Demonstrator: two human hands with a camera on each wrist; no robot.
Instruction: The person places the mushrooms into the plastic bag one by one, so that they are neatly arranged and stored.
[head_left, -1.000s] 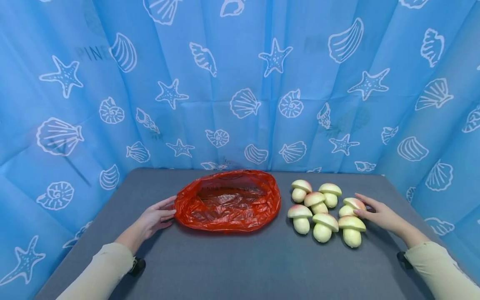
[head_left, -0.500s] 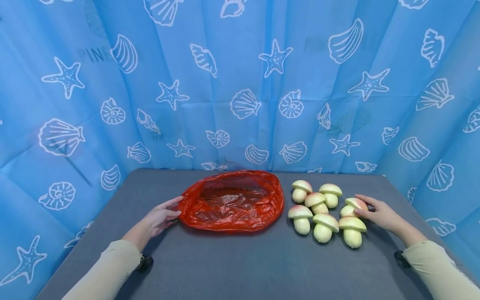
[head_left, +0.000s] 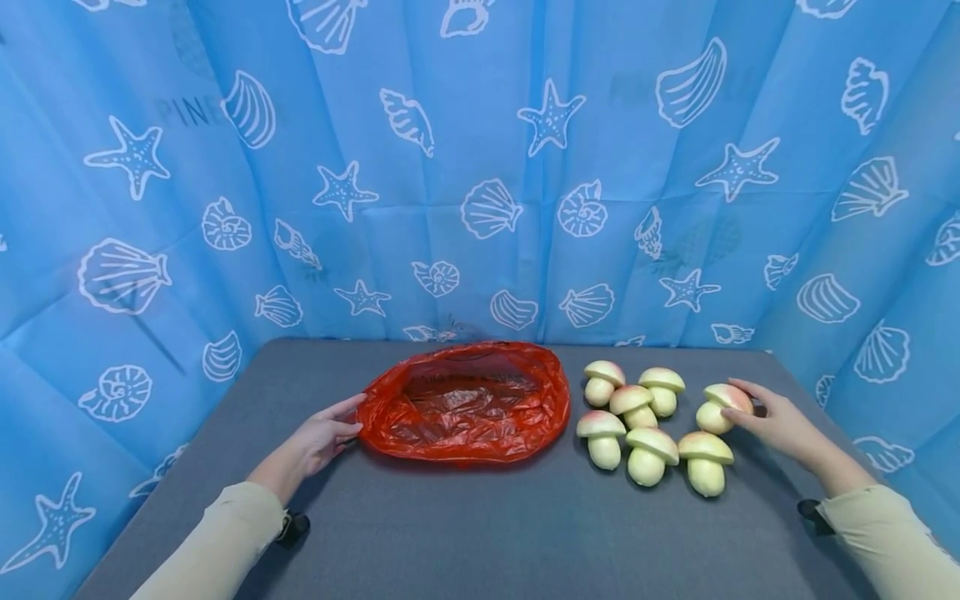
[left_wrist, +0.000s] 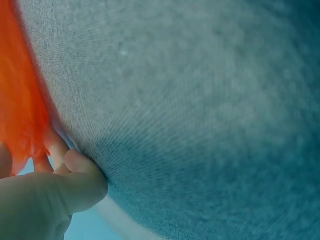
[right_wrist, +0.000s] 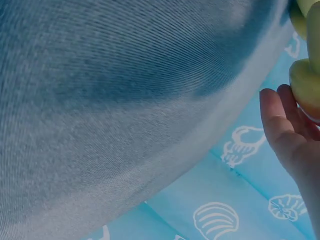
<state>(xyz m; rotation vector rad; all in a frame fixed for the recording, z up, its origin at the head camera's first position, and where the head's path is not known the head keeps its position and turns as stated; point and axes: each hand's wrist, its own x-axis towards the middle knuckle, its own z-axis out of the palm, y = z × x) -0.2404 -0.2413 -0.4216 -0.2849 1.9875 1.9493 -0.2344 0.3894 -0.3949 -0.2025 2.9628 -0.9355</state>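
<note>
A red plastic bag [head_left: 465, 450] lies on the table with its mouth spread wide. My left hand [head_left: 318, 437] is at the bag's left side, its fingertips touching the rim. In the left wrist view the thumb of the left hand [left_wrist: 50, 192] stands apart from the red plastic [left_wrist: 22, 100]. My right hand [head_left: 783, 429] holds a pale toy mushroom [head_left: 726, 404] by its pink-tinged cap, thumb in front and fingers behind. The right wrist view catches the mushroom [right_wrist: 305, 87] only partly, beside the right hand [right_wrist: 290, 130]. Whether it is off the table I cannot tell.
Several more toy mushrooms [head_left: 651, 454] stand close together between the bag and my right hand. The nearest to that hand is a mushroom [head_left: 705, 475] at the front right. A blue shell-print curtain [head_left: 480, 275] encloses the grey table [head_left: 480, 533] behind and at the sides.
My left hand and the bag have shifted slightly right. My right hand has drawn its mushroom to the right, opening a gap from the mushroom in front.
</note>
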